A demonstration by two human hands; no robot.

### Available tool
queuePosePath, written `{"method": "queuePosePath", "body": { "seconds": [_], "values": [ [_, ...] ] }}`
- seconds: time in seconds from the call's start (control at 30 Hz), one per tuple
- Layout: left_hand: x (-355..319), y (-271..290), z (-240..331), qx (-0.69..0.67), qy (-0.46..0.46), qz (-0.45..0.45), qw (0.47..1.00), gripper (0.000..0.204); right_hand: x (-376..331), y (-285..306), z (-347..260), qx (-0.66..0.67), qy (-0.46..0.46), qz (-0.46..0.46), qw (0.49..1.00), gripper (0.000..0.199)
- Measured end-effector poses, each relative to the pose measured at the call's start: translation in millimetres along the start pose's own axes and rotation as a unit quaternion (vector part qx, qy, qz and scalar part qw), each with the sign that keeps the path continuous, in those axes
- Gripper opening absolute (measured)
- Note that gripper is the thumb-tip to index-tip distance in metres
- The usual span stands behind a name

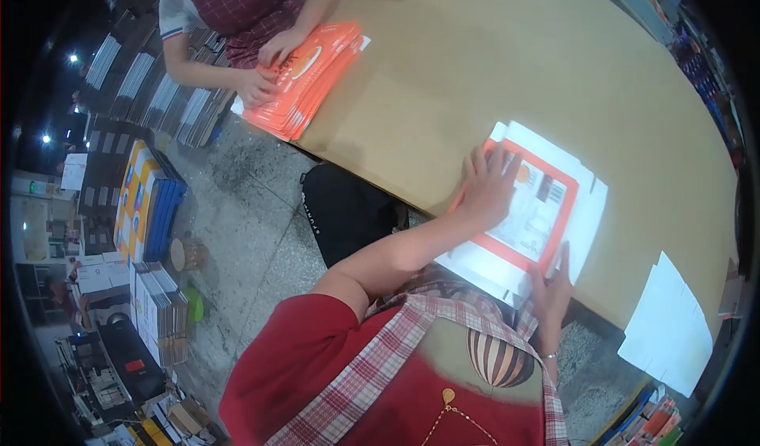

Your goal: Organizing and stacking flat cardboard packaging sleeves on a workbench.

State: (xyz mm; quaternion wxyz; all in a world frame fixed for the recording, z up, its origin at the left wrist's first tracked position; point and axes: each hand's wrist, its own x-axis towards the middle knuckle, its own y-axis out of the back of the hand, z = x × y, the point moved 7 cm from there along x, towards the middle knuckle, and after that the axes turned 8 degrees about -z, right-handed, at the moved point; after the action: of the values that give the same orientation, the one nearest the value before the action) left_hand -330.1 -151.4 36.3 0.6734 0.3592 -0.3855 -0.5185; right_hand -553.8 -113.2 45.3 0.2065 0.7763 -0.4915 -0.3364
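Note:
A flat white and orange printed carton blank (546, 208) lies near the front edge of a brown table (514, 74). My left hand (489, 185) rests flat on its left part with fingers spread. My right hand (552, 284) presses its near right edge with fingers extended. Neither hand grips anything.
Another person's hands (269, 66) rest on a stack of orange flat cartons (317, 74) at the table's far left. White blank sheets (669, 327) hang over the right edge. A black stool (348, 208) stands beneath the table. Stacks of printed sheets (146, 201) sit on the floor at left.

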Motion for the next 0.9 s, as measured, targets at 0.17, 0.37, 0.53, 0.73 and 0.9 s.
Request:
{"method": "queuePosePath", "body": {
  "seconds": [0.17, 0.37, 0.53, 0.73, 0.9],
  "values": [
    [10.2, -15.0, -11.8, 0.041, 0.004, -0.137, 0.990, 0.061, 15.0, -33.5, -3.8, -0.128, 0.007, -0.003, 0.992, 0.088],
    [4.1, -42.8, 38.4, 0.023, -0.117, -0.165, 0.979, 0.067, 27.1, 5.0, 23.6, -0.209, 0.030, 0.033, 0.977, 0.060],
    [-5.1, -49.1, 41.3, 0.032, -0.140, -0.129, 0.981, 0.066, 54.9, 51.9, 89.2, -0.355, 0.054, 0.172, 0.917, 0.048],
    [-0.1, -43.1, 30.6, 0.042, -0.123, -0.159, 0.979, 0.064, 51.5, 17.5, -13.8, -0.045, 0.233, 0.017, 0.971, 0.064],
    [0.8, -41.1, 27.9, 0.076, -0.117, -0.108, 0.984, 0.056, 53.0, -35.5, -18.6, -0.311, 0.156, 0.062, 0.935, 0.063]
  ]
}}
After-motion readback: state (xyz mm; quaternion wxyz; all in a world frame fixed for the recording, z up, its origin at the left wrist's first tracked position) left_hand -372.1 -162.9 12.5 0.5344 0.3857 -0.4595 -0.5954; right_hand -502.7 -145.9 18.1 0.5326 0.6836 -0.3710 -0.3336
